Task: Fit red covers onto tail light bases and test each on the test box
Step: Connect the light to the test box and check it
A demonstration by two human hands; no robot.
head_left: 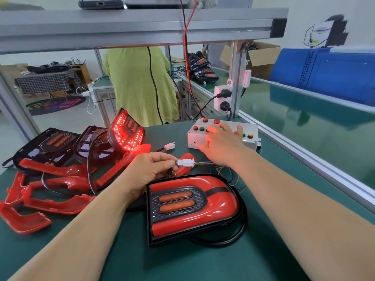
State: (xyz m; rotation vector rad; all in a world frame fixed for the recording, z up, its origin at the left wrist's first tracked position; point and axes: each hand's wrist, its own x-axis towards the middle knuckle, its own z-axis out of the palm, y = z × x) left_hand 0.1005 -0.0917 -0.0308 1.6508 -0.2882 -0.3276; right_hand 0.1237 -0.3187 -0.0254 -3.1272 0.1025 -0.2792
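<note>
On the green tabletop (182, 260) the nearest tail light (192, 207) already wears its red cover. Loose red covers (60, 203) and two dark bases (50, 142) wait at the left, so most work seems left. A propped light (126, 131) glows, under test. The right hand (221, 142) presses the test box (193, 141), grip released; the left hand (150, 169) pinches the white connector (185, 162).

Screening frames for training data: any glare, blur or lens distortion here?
Head view: the wide-angle lens bows the shelf beam; the lit tail light blooms bright red, and red light tints the right hand on the test box; white highlights streak the glossy covered tail light; the loose red covers at left look slightly soft.
</note>
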